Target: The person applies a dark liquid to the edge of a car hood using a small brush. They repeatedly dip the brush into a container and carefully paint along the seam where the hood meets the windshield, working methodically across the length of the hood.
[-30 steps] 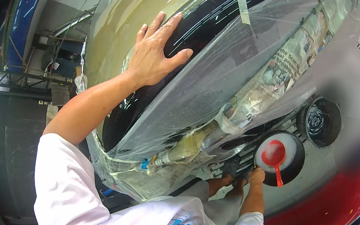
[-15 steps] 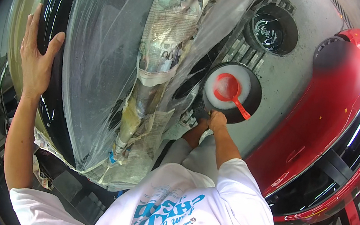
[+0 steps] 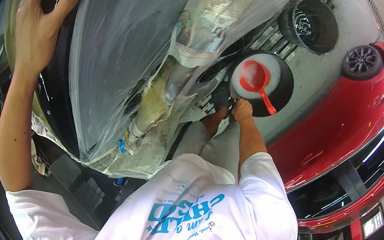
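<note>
My left hand (image 3: 37, 34) reaches up at the far left, fingers and thumb spread, over the glossy black car panel (image 3: 59, 106). Whether the palm presses on it is hidden. Beside that panel, clear plastic sheeting (image 3: 113, 55) and taped newspaper (image 3: 211, 17) cover part of the car. Low by my legs, my right hand (image 3: 242, 111) is closed at the near rim of a black bucket (image 3: 286, 86). What its fingers grip cannot be made out. White suds fill the bucket, and a red dipper (image 3: 256, 77) lies in them, its handle over the rim.
A second black bucket (image 3: 329, 33) with dark liquid stands beyond the first, by slatted dark pallets (image 3: 272, 40). To the right a red car (image 3: 338, 126) is parked, its wheel (image 3: 363, 61) at the far end. Dark clutter lies at the lower left.
My left hand has shifted up and slightly left in the picture. The buckets, red dipper and my right hand appear further right and higher as the view tilts. My right hand stays closed.
</note>
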Action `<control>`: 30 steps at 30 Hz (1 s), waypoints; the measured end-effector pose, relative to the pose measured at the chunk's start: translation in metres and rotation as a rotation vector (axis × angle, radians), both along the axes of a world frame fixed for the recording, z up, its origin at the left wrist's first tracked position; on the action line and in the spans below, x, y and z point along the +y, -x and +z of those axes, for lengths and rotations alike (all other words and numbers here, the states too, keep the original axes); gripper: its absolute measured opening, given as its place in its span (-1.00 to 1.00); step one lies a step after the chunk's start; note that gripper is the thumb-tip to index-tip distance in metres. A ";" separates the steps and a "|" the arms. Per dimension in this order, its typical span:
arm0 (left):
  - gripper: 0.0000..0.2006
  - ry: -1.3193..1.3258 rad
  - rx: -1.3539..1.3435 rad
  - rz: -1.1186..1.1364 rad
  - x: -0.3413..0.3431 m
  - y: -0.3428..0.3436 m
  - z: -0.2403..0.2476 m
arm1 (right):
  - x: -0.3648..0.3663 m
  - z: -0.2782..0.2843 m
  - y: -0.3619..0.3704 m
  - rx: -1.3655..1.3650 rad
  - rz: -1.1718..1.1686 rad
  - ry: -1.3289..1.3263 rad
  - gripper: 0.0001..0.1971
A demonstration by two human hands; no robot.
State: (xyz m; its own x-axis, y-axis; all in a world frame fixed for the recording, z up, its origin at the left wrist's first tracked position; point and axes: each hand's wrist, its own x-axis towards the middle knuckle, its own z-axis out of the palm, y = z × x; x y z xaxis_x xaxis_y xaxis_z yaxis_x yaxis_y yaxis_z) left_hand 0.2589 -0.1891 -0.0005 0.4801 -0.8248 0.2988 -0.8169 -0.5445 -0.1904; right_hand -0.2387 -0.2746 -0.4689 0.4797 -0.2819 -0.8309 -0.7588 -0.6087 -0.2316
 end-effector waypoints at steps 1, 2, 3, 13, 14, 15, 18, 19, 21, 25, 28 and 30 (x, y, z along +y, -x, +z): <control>-0.10 0.008 -0.004 0.007 -0.002 0.002 -0.002 | -0.002 0.005 -0.004 0.022 0.016 -0.004 -0.68; -0.09 0.011 0.041 0.051 -0.001 0.006 0.001 | -0.004 0.000 -0.007 0.083 0.086 -0.029 -0.69; -0.09 -0.006 0.025 0.027 0.006 0.002 0.001 | 0.001 -0.003 -0.001 0.069 0.078 -0.033 -0.68; -0.10 -0.011 0.128 0.070 0.013 0.008 0.009 | 0.040 0.012 0.014 0.042 0.004 -0.130 -0.68; -0.10 -0.039 0.101 0.068 0.015 0.006 0.011 | 0.042 0.012 0.013 0.036 -0.017 -0.134 -0.69; -0.08 -0.027 0.121 0.058 0.015 0.005 0.012 | 0.041 0.013 0.012 0.041 -0.001 -0.141 -0.69; -0.03 -0.016 0.166 0.062 0.012 0.007 0.014 | 0.042 0.007 0.011 0.065 0.025 -0.142 -0.69; -0.03 -0.026 0.173 0.083 0.011 0.010 0.015 | 0.050 -0.002 0.016 0.082 0.015 -0.127 -0.69; -0.01 -0.009 0.227 0.108 0.009 0.016 0.015 | 0.052 -0.006 0.015 0.107 -0.017 -0.107 -0.70; -0.02 0.030 0.341 0.087 0.009 0.014 0.018 | 0.049 -0.016 0.012 0.150 -0.065 -0.094 -0.70; -0.09 -0.043 0.236 0.140 0.016 0.011 0.021 | 0.054 -0.037 0.022 0.147 -0.052 -0.084 -0.63; -0.16 -0.002 0.306 0.198 0.029 0.011 0.018 | 0.048 -0.022 0.017 0.124 -0.030 -0.093 -0.62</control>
